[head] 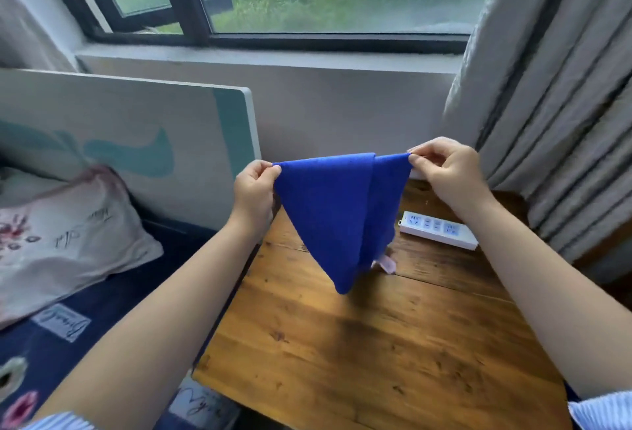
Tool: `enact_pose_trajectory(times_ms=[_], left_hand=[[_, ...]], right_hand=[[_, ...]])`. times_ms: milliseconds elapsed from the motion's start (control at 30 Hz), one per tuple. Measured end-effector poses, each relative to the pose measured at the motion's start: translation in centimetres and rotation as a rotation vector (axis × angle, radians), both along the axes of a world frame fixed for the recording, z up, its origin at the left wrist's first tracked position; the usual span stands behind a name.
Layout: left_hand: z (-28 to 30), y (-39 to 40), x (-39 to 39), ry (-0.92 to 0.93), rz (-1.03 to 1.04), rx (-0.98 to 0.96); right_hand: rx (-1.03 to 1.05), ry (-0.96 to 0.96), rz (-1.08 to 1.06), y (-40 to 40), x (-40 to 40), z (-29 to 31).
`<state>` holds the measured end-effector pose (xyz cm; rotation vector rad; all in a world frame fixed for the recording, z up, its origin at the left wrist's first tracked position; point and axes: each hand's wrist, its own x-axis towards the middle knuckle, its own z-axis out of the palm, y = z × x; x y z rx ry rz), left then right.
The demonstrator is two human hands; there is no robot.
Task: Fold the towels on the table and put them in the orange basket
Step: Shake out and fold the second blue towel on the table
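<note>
Both hands held a blue towel (328,210) above the worktop (376,344), the left hand (254,190) and right hand (448,173) each pinching a top corner, near the far edge.

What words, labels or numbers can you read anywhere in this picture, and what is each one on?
No text reads clearly.
Pillow: dark cursive handwriting, too blurred to read.
Bedspread: white patch with cursive script, illegible.
Second patch by the wooden table's edge: script, illegible.
Power strip: sockets only, no readable marking.
Blue towel: pale tag, no print visible.
</note>
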<state>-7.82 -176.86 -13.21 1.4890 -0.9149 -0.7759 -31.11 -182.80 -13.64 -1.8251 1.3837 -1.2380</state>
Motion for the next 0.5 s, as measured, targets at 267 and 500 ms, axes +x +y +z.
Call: enact_pose_trajectory(times_ms=[267, 500], left_hand=[[-9.7, -3.0, 4.4, -0.405, -0.081, 0.536], [-19.8, -0.4, 6.4, -0.642, -0.568, 1.137]], right_hand=[[0.186, 0.249, 0.067, -1.2, 2.5, -10.2], [0.681, 0.655, 0.339, 3.0, 3.9, -20.5]])
